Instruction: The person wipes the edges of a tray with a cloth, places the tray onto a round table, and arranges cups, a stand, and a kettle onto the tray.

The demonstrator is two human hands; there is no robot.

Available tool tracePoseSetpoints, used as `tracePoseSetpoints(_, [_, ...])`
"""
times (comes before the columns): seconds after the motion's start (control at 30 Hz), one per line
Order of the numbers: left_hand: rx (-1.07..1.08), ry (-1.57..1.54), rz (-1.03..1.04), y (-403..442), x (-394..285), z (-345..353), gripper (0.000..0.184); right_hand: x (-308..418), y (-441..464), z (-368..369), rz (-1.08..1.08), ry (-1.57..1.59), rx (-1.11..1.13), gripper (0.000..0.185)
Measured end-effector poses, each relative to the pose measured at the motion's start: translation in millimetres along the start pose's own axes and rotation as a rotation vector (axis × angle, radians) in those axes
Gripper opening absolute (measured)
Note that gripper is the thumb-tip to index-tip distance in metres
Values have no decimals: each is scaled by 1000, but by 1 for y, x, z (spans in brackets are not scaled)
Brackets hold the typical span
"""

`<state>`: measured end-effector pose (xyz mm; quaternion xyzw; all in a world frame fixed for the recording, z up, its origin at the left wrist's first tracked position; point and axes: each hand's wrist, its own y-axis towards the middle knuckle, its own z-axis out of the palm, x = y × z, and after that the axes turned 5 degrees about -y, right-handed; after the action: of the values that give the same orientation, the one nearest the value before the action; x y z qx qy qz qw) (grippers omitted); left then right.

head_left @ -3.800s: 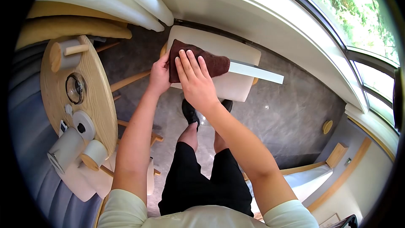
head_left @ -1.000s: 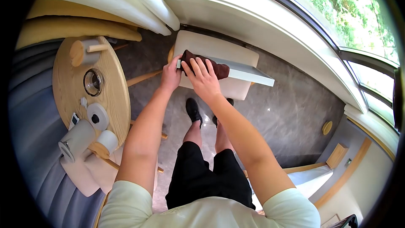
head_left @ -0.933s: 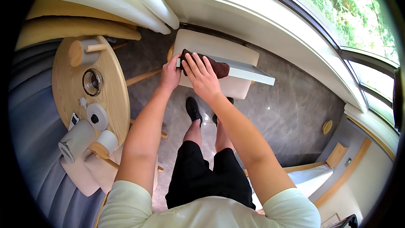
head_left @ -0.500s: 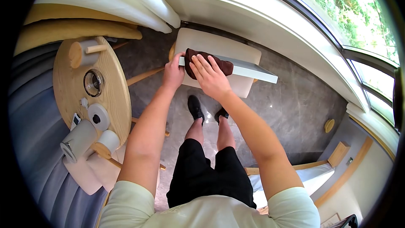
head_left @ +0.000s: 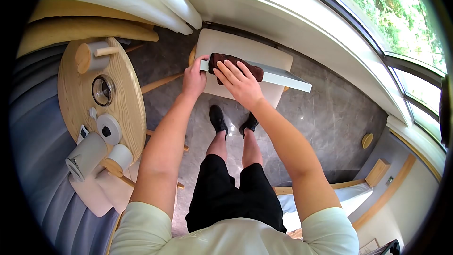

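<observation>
One pale slab (head_left: 288, 80) worries us most: its right end juts past the right edge of the cream seat (head_left: 238, 42), so we judge that a hard push out there could tip or twist it, should our left hand (head_left: 194, 80) slacken its hold. Whether the slab rests on the seat or hangs just above it, we cannot tell. The brown cloth (head_left: 253, 69) lies bunched over the slab, above the middle of the seat; being loose, it could slip or ruck up if our pressure runs sideways.

Our left hand sits near the seat's left edge, its fingers curled round the slab's left end, the arm reaching out almost straight. Our right hand (head_left: 240, 85) lies palm down on the cloth, over the near half of the seat, fingers extended and only slightly spread; its thumb is hidden, so we cannot tell whether it pinches anything. It slants in from the seat's near right, elbow slightly bent.
</observation>
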<state>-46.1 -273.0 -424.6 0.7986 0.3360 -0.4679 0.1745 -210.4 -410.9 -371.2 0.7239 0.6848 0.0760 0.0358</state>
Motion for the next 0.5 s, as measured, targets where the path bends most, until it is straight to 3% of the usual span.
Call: tracePoseSetpoints(0.5, [-12, -50, 30, 5, 1, 5, 35, -19, -11, -13, -107, -83, 15, 52])
